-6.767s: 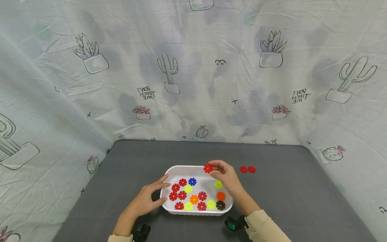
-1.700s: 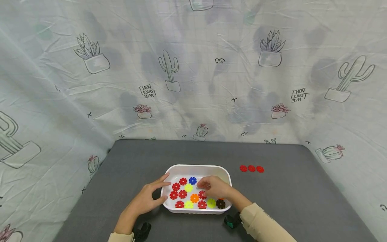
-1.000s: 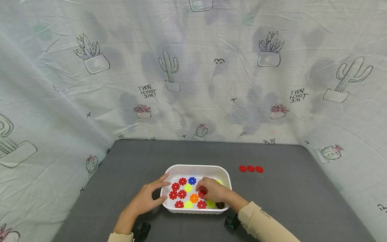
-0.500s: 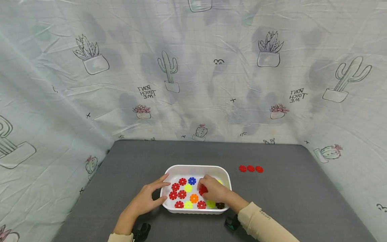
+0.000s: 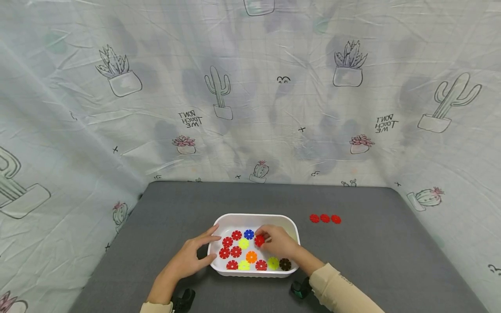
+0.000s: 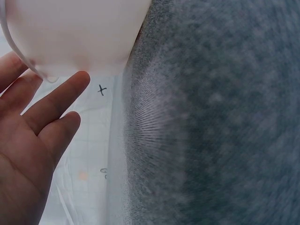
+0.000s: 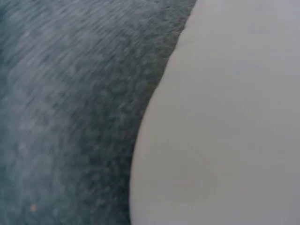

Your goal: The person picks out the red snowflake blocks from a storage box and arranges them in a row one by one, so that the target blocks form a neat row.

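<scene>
- Tray (image 5: 254, 217): white plastic, smooth, faintly glossy.
- Red disc (image 5: 259, 240) between the right fingertips: smooth plastic.
- Table cover (image 5: 352, 261) beside the fingers: grey cloth, matt, rough.
- Backdrop (image 5: 250, 108): printed cloth, creased.

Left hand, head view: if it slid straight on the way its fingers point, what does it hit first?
The left hand points right, at the white plastic tray. Its fingers already rest against the tray's left wall, so the tray is first. Past that wall lie the red flower-shaped discs, though depth is unclear.
</scene>
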`<action>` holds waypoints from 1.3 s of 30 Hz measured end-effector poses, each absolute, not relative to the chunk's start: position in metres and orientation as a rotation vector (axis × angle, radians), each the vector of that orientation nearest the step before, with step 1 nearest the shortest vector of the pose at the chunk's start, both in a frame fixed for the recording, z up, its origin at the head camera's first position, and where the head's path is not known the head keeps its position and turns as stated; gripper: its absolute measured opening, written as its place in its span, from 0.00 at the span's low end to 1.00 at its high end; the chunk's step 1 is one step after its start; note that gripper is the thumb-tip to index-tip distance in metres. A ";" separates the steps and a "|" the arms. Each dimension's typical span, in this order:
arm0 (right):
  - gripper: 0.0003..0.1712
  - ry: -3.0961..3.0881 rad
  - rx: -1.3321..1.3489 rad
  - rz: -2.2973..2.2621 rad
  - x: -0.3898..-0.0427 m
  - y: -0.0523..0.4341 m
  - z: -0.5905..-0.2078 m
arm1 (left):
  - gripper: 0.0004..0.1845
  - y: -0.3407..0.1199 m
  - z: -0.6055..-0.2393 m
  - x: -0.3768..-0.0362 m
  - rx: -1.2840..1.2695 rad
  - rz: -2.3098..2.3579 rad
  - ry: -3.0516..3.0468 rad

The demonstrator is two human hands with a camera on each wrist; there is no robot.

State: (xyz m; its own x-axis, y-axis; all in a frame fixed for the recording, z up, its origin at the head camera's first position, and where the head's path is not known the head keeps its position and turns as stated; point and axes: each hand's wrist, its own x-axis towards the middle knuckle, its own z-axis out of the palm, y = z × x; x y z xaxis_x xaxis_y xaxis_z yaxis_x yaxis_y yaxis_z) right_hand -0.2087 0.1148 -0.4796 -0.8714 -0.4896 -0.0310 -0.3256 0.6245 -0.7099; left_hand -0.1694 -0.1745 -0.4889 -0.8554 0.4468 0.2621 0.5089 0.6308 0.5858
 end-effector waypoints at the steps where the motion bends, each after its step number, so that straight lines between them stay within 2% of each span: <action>1: 0.17 2.629 -0.671 -1.104 -0.209 0.115 -0.480 | 0.22 -0.174 -0.489 -0.169 -0.807 -1.033 -2.754; 8: 0.17 2.594 -0.652 -1.330 -0.211 0.117 -0.479 | 0.23 -0.174 -0.487 -0.169 -0.830 -1.041 -2.719; 24: 0.20 2.551 -0.418 -1.769 -0.210 0.140 -0.462 | 0.22 -0.174 -0.488 -0.170 -0.805 -1.059 -2.750; 32: 0.21 2.554 -0.441 -1.905 -0.197 0.172 -0.436 | 0.22 -0.173 -0.488 -0.169 -0.779 -1.088 -2.769; 39: 0.23 2.579 -0.315 -2.044 -0.212 0.223 -0.456 | 0.22 -0.174 -0.489 -0.171 -0.786 -1.075 -2.766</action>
